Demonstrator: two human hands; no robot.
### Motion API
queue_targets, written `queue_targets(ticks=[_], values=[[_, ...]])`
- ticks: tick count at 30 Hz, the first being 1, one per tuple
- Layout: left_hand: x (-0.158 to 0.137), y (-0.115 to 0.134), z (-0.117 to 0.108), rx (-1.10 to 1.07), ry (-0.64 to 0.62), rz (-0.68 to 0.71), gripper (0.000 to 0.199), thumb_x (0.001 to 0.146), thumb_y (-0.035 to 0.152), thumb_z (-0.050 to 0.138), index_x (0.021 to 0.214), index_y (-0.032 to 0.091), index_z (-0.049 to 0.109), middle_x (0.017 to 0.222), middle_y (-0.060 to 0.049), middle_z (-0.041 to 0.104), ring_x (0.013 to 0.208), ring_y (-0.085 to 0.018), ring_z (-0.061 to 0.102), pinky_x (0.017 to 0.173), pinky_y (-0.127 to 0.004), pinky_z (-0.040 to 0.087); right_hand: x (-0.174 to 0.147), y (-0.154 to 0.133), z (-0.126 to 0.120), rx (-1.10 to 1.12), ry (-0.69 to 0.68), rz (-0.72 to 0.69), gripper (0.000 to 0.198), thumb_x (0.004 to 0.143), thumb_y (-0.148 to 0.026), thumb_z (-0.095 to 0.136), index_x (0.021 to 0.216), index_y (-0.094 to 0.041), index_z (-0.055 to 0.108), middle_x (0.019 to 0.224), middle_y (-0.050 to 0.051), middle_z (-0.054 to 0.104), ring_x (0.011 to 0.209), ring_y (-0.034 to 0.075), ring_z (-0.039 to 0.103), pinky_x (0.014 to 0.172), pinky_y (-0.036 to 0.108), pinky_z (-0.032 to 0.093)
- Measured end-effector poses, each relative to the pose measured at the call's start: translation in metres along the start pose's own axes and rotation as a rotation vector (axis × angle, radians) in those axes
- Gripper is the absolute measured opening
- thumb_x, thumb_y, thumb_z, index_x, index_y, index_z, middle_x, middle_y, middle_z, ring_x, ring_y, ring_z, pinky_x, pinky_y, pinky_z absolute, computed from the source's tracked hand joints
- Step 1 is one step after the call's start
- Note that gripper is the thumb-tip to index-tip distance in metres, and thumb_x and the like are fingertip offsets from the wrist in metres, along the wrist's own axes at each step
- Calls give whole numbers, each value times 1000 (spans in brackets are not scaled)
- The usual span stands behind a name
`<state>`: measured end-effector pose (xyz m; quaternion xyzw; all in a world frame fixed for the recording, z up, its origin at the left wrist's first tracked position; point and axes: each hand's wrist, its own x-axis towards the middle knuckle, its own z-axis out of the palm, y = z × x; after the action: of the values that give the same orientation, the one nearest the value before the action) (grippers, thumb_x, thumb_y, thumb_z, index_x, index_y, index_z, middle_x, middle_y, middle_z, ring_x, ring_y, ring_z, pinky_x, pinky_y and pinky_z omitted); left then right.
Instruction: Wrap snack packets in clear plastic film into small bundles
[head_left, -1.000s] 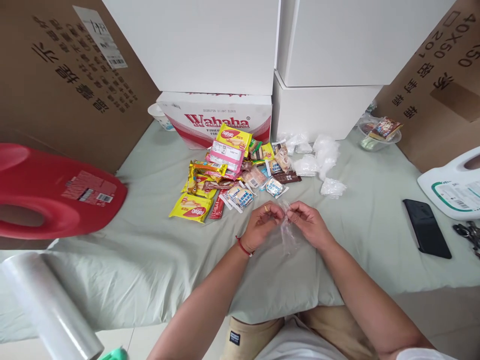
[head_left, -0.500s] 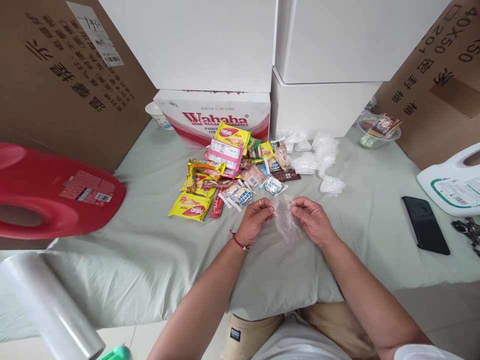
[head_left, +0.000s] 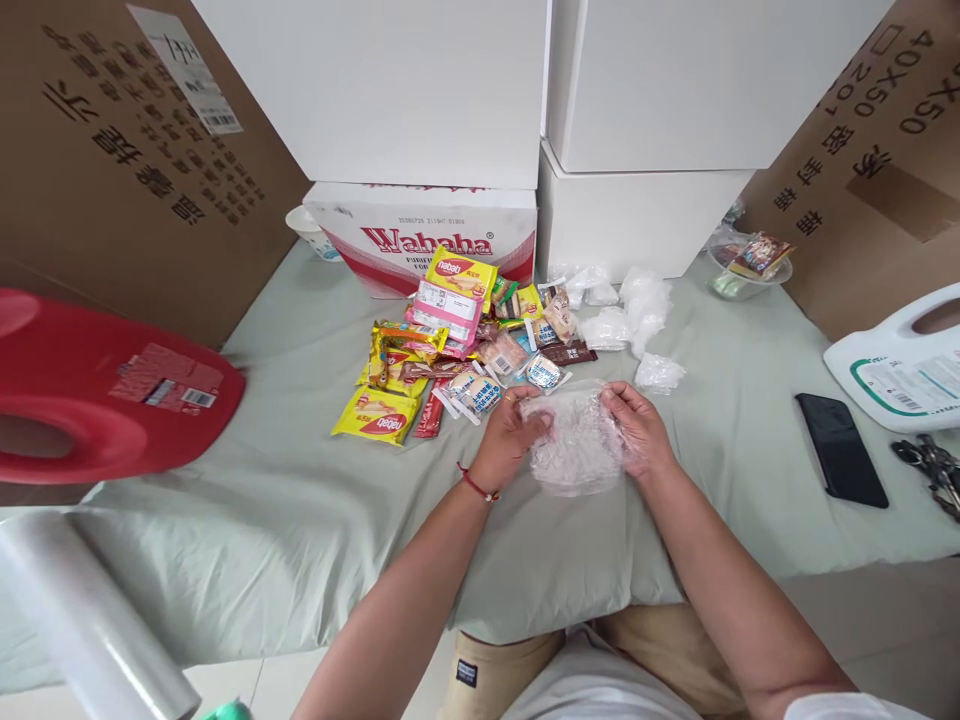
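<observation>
A clear crinkled plastic bag [head_left: 576, 445] is stretched between my two hands, just above the cloth. My left hand [head_left: 511, 438] pinches its left side, thumb on top. At the bag's upper right, my right hand [head_left: 636, 428] grips the edge between thumb and fingers. Right beyond my left hand lies a pile of wrapped snacks, with a yellow nabati wafer pack [head_left: 377, 415] at its near left. Small blue-and-white wrapped biscuits [head_left: 544, 372] lie just past the bag. Several crumpled clear bags [head_left: 606, 328] rest to the right of the pile.
White boxes [head_left: 420, 90] and a Wahaba carton [head_left: 427, 235] stand behind the snacks. A red jug [head_left: 112, 390] and a plastic film roll [head_left: 90, 610] are at left. On the right are a phone [head_left: 841, 450], keys [head_left: 930, 465], a white jug [head_left: 900, 360] and a snack bowl [head_left: 750, 270].
The plastic bag was narrow and bunched between my hands; now it is spread wider and flatter. My right hand has moved slightly to the right, away from the left.
</observation>
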<state>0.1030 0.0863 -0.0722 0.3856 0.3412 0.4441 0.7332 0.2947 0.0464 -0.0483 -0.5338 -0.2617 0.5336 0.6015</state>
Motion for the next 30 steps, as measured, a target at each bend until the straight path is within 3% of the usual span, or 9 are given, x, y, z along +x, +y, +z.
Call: queue_targets(ticks=[2, 6, 7, 9, 11, 13, 17, 24, 30], values=[[2, -3, -2, 70, 63, 71, 58, 68, 39, 88, 112, 24, 52, 93, 1, 59, 75, -14, 60, 70, -30, 54, 0, -2, -1, 42, -10, 28, 41, 64, -50, 91, 79, -23, 65, 65, -6, 55, 53, 8, 44, 50, 22, 37], [-6, 4, -1, 489, 352, 515, 43, 73, 31, 83, 106, 23, 57, 103, -2, 56, 90, -16, 56, 81, -30, 49, -3, -6, -2, 123, -98, 51, 37, 67, -43, 90, 92, -25, 70, 76, -4, 59, 58, 9, 50, 53, 21, 43], [-11, 7, 1, 607, 351, 601, 30, 79, 31, 78, 99, 22, 58, 97, -2, 56, 88, -16, 54, 80, -30, 47, -4, -6, -1, 130, -133, 48, 39, 68, -42, 89, 98, -26, 70, 80, -4, 60, 60, 9, 51, 54, 21, 44], [-21, 12, 8, 744, 197, 655, 15, 91, 32, 66, 85, 21, 58, 83, -1, 54, 77, -15, 50, 73, -30, 42, -8, -4, 1, 128, -213, 49, 43, 72, -39, 87, 109, -28, 69, 87, -3, 61, 61, 8, 51, 54, 21, 45], [-30, 12, 16, 769, -12, 584, 22, 96, 38, 59, 83, 20, 57, 78, -1, 53, 72, -15, 48, 68, -30, 39, -12, -1, 5, 107, -286, 49, 47, 75, -38, 86, 117, -30, 67, 90, -3, 60, 62, 8, 52, 53, 21, 44], [-33, 9, 22, 765, -111, 475, 27, 94, 46, 61, 87, 20, 57, 82, -2, 55, 72, -15, 48, 67, -30, 39, -16, 4, 10, 74, -336, 40, 48, 77, -38, 84, 121, -30, 66, 90, -2, 58, 65, 9, 54, 55, 22, 45], [-29, 0, 25, 604, -129, 307, 33, 95, 52, 59, 87, 20, 58, 83, -2, 57, 76, -16, 51, 72, -30, 41, -18, 7, 13, 28, -360, 12, 47, 79, -37, 84, 122, -30, 64, 91, -2, 59, 68, 10, 56, 58, 24, 47], [-19, 5, 15, 266, -42, 184, 40, 94, 58, 60, 82, 20, 56, 78, 0, 57, 73, -14, 50, 72, -29, 42, -12, -6, 4, 25, -265, -41, 51, 77, -38, 85, 121, -32, 61, 92, -3, 55, 61, 8, 53, 53, 24, 43], [-23, -1, 20, 281, -189, 101, 46, 85, 62, 70, 88, 20, 53, 76, 1, 61, 71, -15, 57, 68, -28, 43, -17, 9, 10, -89, -459, -68, 58, 80, -39, 83, 131, -32, 55, 90, -3, 61, 65, 11, 57, 59, 27, 49]])
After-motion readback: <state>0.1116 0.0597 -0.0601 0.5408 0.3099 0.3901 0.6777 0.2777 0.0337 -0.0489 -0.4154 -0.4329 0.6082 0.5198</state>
